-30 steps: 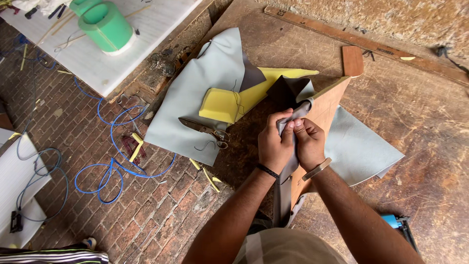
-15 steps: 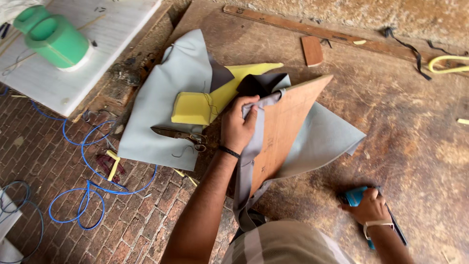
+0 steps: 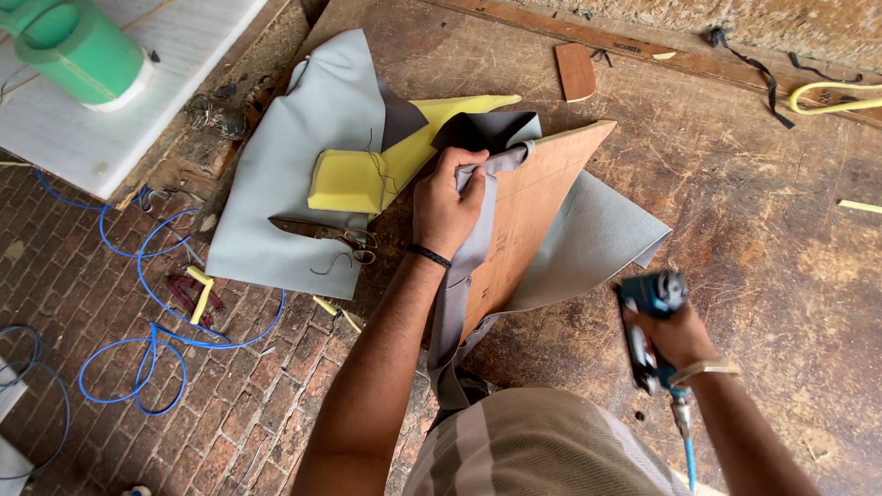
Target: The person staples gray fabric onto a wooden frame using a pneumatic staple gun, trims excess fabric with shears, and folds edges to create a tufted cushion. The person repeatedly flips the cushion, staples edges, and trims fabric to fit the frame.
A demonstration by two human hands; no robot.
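Observation:
My left hand (image 3: 447, 204) pinches the folded edge of a grey leatherette sheet (image 3: 597, 243) against a brown wooden board (image 3: 528, 216) that leans up from the floor. A strip of the grey sheet runs down the board's near edge toward my lap. My right hand (image 3: 675, 335) grips a blue pneumatic staple gun (image 3: 648, 321) with a hose fitting at its base, lifted off the floor to the right of the board. Left of the board lie yellow foam pieces (image 3: 354, 179) and scissors (image 3: 322, 231) on a second grey sheet (image 3: 294, 202).
A green cylinder (image 3: 78, 50) stands on a white board (image 3: 138, 110) at top left. Blue hose (image 3: 147, 340) loops over the brick floor at left. A long wooden strip (image 3: 643, 55) and a small brown block (image 3: 576, 72) lie at the far edge; a yellow hose (image 3: 831, 96) curls at top right.
My right hand left the board's edge, took hold of the blue staple gun on the floor and has raised it. My left hand stays pinching the grey sheet on the board.

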